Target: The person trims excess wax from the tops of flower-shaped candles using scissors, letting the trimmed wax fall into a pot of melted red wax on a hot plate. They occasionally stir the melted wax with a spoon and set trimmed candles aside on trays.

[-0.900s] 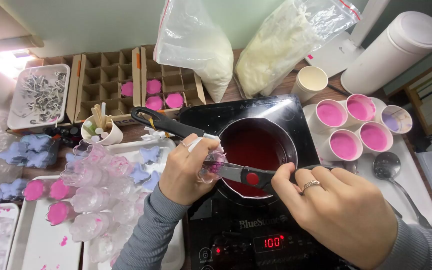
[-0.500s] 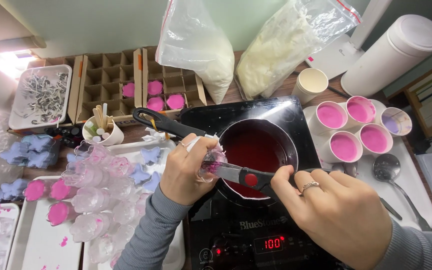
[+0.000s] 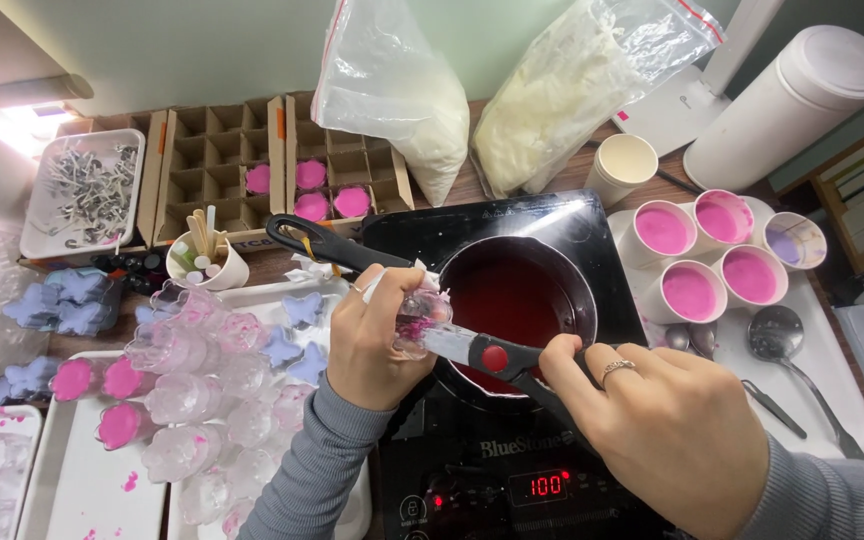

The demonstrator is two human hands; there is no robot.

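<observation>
We are pinching a small clear mould in our left hand, holding it over the rim of the saucepan of red wax, while our right hand is gripping the scissors, their blades touching the mould, above the black hob.

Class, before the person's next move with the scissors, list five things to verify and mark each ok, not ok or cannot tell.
1. Left hand grips the clear mould: ok.
2. Right hand holds the scissors: ok.
3. Scissor blades at the mould: ok.
4. Mould over the pot of red liquid: ok, at its rim.
5. Fingers clear of the blades: cannot tell.
</observation>
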